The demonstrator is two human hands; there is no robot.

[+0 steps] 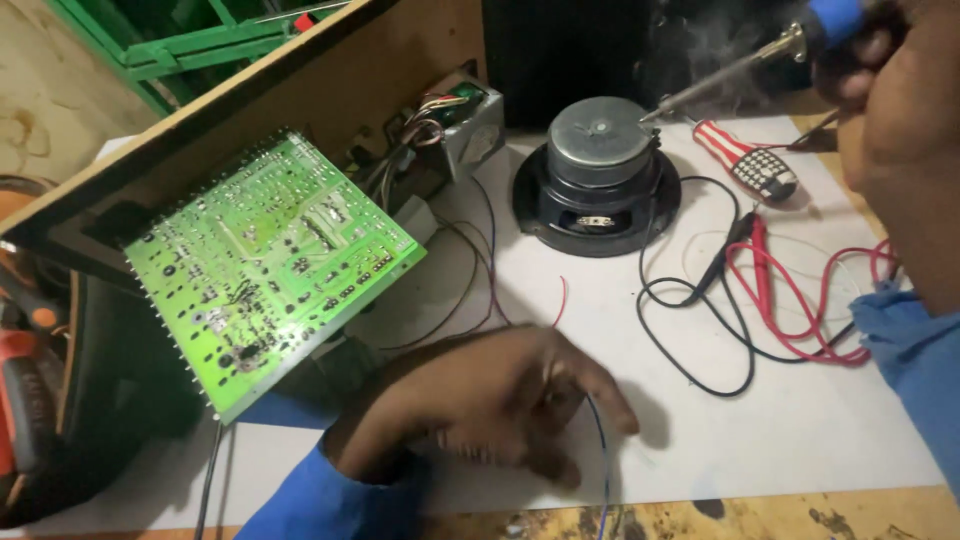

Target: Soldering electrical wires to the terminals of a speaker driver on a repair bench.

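The right hand [880, 60] grips a soldering iron [740, 68] by its blue handle, the smoking tip resting at the rim of the metal magnet cap of a black speaker [597, 180] lying face down on the white sheet [800, 430]. The left hand [490, 405] lies loosely curled on the sheet, fingers pinching a thin blue wire [603, 450]. Good work here seems to call for a steady tip, brief heat and the wire held still. Left of the speaker tilts a glossy green circuit board [270, 260], bristling with pins. Limp red and black test leads [790, 300] coil beside a red-and-white striped screwdriver [745, 160].
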